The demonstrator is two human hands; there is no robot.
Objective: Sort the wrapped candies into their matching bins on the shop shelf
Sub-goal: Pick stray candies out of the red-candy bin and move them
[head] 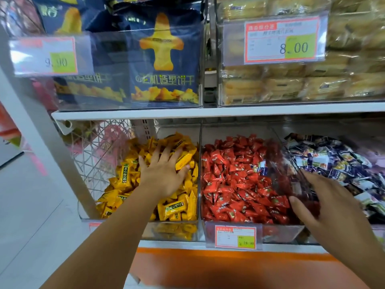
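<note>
Hands are both at the lower shelf. Left hand lies palm down on the yellow candies, fingers fanned wide and straight, pressing on the heap; whether the thumb traps the wrapper beside it, I cannot tell. Right hand hovers over the clear divider between the red candies and the navy-and-white candies, fingers stretched out close together, thumb apart, nothing seen in its grasp, though it is blurred.

One blue-and-white candy sits on top of the red heap, near that divider.

Three clear bins stand side by side, touching, each heaped close to its rim, on a white lower shelf with an orange band beneath. A price tag hangs on the red bin's front. On the upper shelf stand navy biscuit bags and wrapped cakes behind clear fronts.

At left, a white upright and a wire basket sit just beside the yellow bin. Open air lies in front of the bins, above their rims.
</note>
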